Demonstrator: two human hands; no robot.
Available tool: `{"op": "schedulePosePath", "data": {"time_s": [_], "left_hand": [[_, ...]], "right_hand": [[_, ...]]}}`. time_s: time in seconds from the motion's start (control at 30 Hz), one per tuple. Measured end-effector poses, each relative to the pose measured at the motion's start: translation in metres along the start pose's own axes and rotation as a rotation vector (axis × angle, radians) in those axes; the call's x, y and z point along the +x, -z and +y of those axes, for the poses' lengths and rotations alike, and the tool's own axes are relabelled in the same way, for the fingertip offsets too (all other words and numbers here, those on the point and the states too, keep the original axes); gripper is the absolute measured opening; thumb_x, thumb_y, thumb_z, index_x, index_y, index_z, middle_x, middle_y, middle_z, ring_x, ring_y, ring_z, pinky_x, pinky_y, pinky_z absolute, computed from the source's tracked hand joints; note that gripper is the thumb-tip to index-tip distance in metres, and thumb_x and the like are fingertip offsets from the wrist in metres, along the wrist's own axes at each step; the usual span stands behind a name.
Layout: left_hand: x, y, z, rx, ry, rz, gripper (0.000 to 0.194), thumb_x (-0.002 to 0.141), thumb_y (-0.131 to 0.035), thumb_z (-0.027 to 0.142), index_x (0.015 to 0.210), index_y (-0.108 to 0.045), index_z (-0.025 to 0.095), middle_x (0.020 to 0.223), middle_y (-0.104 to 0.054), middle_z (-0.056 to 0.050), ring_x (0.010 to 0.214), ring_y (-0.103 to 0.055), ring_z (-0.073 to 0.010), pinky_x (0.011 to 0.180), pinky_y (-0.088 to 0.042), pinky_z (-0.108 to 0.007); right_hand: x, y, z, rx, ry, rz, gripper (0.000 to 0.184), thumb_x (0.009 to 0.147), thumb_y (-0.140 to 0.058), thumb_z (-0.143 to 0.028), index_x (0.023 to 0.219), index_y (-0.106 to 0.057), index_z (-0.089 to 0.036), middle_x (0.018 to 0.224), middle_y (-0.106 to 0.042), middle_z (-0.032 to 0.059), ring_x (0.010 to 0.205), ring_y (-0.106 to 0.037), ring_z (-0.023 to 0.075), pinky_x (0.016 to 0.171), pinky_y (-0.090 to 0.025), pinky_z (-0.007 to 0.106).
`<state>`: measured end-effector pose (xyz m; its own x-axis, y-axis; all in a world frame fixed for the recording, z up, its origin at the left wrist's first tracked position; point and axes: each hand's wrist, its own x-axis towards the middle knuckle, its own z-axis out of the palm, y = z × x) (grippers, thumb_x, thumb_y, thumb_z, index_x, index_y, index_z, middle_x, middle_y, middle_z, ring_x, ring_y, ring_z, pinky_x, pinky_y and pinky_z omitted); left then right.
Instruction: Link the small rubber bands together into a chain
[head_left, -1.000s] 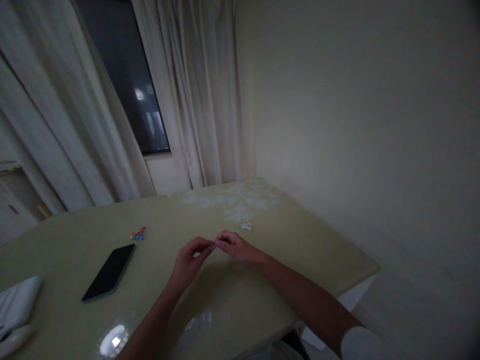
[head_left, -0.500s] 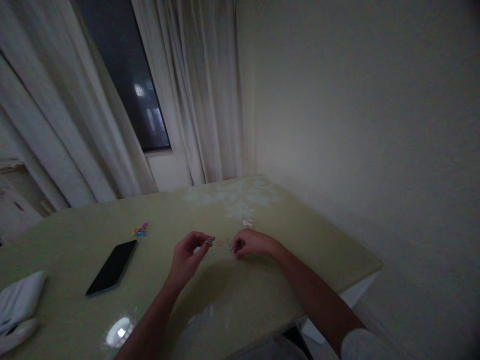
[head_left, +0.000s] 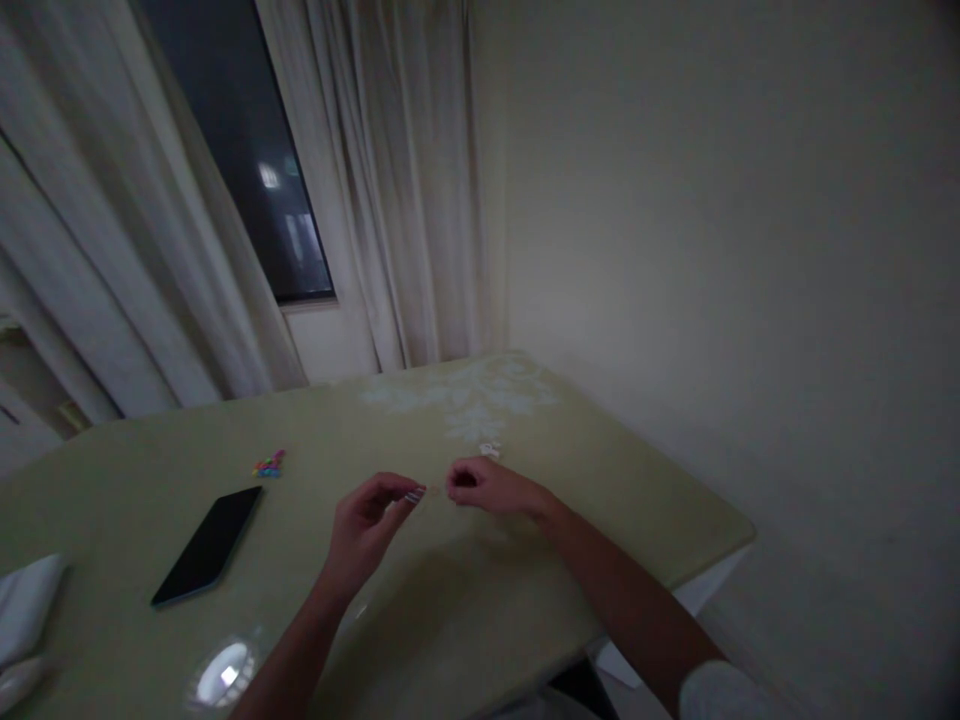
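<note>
My left hand (head_left: 369,515) is closed in a pinch, holding a few small whitish loops (head_left: 414,495) at its fingertips. To the right, my right hand (head_left: 487,485) has its thumb and fingers pressed together. Whatever is between them, if anything, is hidden or too small to make out. A tiny pale orange loop (head_left: 433,491) shows in the gap between the two hands, low over or on the tabletop. Just beyond my right hand lies a little cluster of white pieces (head_left: 490,450).
The pale green table (head_left: 315,430) meets a wall on the right. Left of my hands are a small pile of colourful pieces (head_left: 268,465), a black phone (head_left: 210,545) and a white object (head_left: 30,605). A round shiny object (head_left: 225,675) lies beside my left forearm.
My right hand has moved slightly left and up, closer to my left hand. The pale greenish loops seen at its fingertips before no longer show. The view has shifted a little.
</note>
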<state>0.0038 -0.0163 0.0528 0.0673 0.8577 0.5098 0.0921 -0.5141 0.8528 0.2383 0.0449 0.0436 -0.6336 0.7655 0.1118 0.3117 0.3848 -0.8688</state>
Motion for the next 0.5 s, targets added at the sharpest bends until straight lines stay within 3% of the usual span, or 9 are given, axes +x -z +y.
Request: {"op": "schedulePosePath", "data": {"time_s": [0.07, 0.17, 0.27, 0.43, 0.5], "left_hand": [[0.0, -0.002, 0.001, 0.016, -0.013, -0.015, 0.022, 0.085, -0.082, 0.04, 0.083, -0.075, 0.019, 0.08, -0.078, -0.005, 0.074, -0.074, -0.018, 0.069, -0.06, -0.026], [-0.001, -0.007, 0.001, 0.028, -0.014, -0.041, 0.025, 0.085, -0.08, 0.043, 0.081, -0.074, 0.019, 0.078, -0.077, -0.005, 0.073, -0.072, -0.0181, 0.069, -0.06, -0.027], [-0.005, -0.011, -0.003, 0.05, -0.012, -0.062, 0.025, 0.086, -0.079, 0.043, 0.082, -0.074, 0.019, 0.078, -0.076, -0.005, 0.073, -0.071, -0.0186, 0.069, -0.06, -0.028], [-0.009, -0.009, -0.012, 0.042, -0.044, -0.133, 0.02, 0.09, -0.076, 0.036, 0.104, -0.08, 0.021, 0.088, -0.078, -0.007, 0.078, -0.071, -0.0193, 0.072, -0.059, -0.029], [-0.007, -0.009, -0.009, 0.028, -0.068, -0.142, 0.017, 0.09, -0.076, 0.035, 0.098, -0.081, 0.022, 0.083, -0.076, -0.007, 0.076, -0.07, -0.0195, 0.07, -0.057, -0.029]], "right_hand": [[-0.001, 0.0, -0.006, 0.219, 0.04, 0.016, 0.026, 0.089, -0.067, -0.042, 0.086, -0.06, -0.017, 0.075, -0.054, -0.0029, 0.068, -0.047, 0.0118, 0.065, -0.037, 0.025], [-0.004, -0.004, -0.017, 0.374, 0.081, 0.004, 0.039, 0.087, -0.07, -0.054, 0.085, -0.057, -0.018, 0.075, -0.048, -0.0043, 0.067, -0.042, 0.011, 0.064, -0.032, 0.026], [-0.009, -0.013, -0.026, 0.454, 0.089, -0.032, 0.045, 0.085, -0.073, -0.06, 0.086, -0.056, -0.018, 0.077, -0.047, -0.0044, 0.068, -0.038, 0.0108, 0.064, -0.029, 0.026], [-0.012, -0.026, -0.024, 0.532, 0.092, -0.06, 0.047, 0.086, -0.073, -0.062, 0.088, -0.057, -0.018, 0.078, -0.048, -0.0038, 0.069, -0.038, 0.0108, 0.065, -0.029, 0.026], [-0.009, -0.027, -0.026, 0.528, 0.074, -0.059, 0.048, 0.085, -0.074, -0.063, 0.09, -0.059, -0.017, 0.08, -0.05, -0.0027, 0.07, -0.041, 0.0114, 0.066, -0.03, 0.027]]}}
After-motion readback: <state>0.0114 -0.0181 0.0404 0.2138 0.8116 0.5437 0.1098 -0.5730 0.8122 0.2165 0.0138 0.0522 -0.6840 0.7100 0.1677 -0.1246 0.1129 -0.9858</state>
